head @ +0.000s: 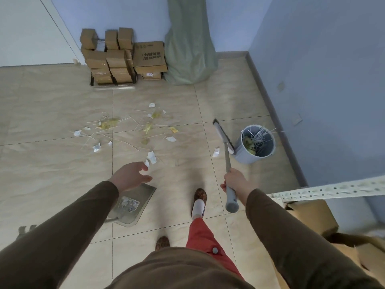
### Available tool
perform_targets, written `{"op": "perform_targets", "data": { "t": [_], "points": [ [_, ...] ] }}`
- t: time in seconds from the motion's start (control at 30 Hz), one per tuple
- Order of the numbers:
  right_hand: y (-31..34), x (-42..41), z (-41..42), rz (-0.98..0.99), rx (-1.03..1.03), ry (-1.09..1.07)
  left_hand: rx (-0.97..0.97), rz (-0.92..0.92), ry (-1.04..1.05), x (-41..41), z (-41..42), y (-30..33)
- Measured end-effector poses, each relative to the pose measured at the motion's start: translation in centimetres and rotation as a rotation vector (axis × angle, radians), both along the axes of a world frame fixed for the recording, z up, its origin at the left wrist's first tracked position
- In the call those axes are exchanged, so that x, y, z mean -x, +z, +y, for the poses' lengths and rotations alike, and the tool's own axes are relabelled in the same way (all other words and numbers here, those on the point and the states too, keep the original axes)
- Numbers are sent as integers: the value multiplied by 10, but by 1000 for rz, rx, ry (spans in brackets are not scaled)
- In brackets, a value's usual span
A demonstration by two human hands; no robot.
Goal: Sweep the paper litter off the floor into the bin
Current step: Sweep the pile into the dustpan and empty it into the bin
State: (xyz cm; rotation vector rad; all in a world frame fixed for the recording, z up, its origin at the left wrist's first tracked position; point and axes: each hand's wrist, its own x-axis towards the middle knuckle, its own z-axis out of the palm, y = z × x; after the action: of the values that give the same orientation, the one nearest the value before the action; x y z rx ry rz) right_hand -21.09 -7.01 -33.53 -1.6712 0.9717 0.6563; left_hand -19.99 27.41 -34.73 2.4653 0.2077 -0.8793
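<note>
**Litter still spread on the tiles, broom raised beside the bin**

Litter (133, 130) was seen scattered over the beige floor tiles (52, 113), in front of the stacked cardboard boxes (116, 59) and the green sack (189, 49). It was made of white paper scraps, yellowish wrappers and thin pale sticks. One scrap (216, 152) lay apart from the rest, just beside the broom head (222, 134).

The broom handle (229, 178) was gripped by the right hand (236, 181), with the fingers clenched around it, and the head was held close to the grey bin (258, 143). Whether the bristles touched the floor could not be told. Some sticks and yellowish waste were already seen inside the bin, which stood near the blue wall (323, 90).

The left hand (130, 176) was held free above the floor, with the fingers spread and nothing grasped. A grey dustpan (133, 202) lay flat on the tiles just under it, near the person's front foot (199, 203).

The step in hand was judged to be the start of the sweeping, since most litter was not yet gathered. For the next move, the broom head would probably need to be carried to the far side of the litter and drawn toward the dustpan, so that one pile is made. The dustpan would then need to be taken up by the free hand.
</note>
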Motion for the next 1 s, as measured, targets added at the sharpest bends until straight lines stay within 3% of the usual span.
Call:
{"op": "perform_targets", "data": {
  "t": [0.2,0.4,0.57,0.83,0.93,1.0],
  "points": [
    [-23,-62,-7,93,-148,-24,-13,66,-13,-65,-40,-18],
    [0,-96,-53,143,-311,-133,5,66,-43,-147,-98,-21],
    [18,-148,-62,1,-324,-212,43,62,-74,-199,-136,-22],
    [1,-328,-62,-152,-378,-634,33,110,-83,-281,-135,-33],
    [-13,-391,-81,-194,-189,-717,50,103,-92,-324,-130,-39],
    [-25,-425,-98,-106,-68,-527,54,84,-101,-354,-131,-42]
  ]
}}
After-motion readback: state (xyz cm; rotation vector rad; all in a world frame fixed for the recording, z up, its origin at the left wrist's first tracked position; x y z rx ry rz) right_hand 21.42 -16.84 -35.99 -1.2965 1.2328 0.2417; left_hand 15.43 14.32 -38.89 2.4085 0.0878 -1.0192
